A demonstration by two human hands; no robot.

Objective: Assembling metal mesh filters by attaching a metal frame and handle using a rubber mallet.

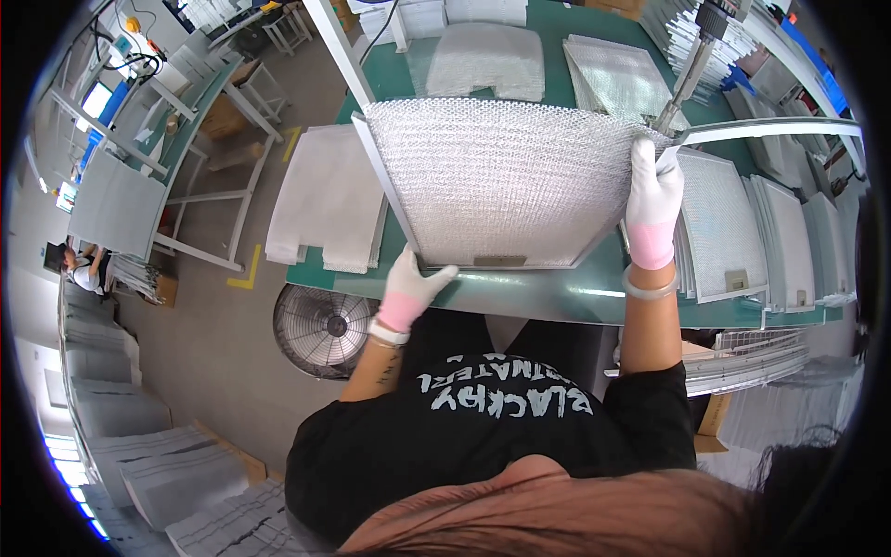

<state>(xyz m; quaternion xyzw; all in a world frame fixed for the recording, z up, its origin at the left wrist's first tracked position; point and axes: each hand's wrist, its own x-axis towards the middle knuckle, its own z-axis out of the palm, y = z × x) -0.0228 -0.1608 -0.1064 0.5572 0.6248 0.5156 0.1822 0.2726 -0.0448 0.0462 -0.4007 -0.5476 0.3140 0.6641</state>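
Observation:
A silver metal mesh filter panel leans up before me over the green table, with metal frame strips along its left and lower edges. My right hand, in a white glove with a pink cuff, is closed around the panel's upper right corner. There a long pale frame strip juts out to the right. The slim shaft of a hanging power screwdriver comes down to that same corner. My left hand, gloved alike, touches the lower left corner with thumb and forefinger spread apart. Its other fingers are partly hidden.
Mesh sheets lie stacked left of the panel on the green table. More framed panels stand at the right. Further sheets lie behind. A round floor fan is below the table's left edge. Another person is far left.

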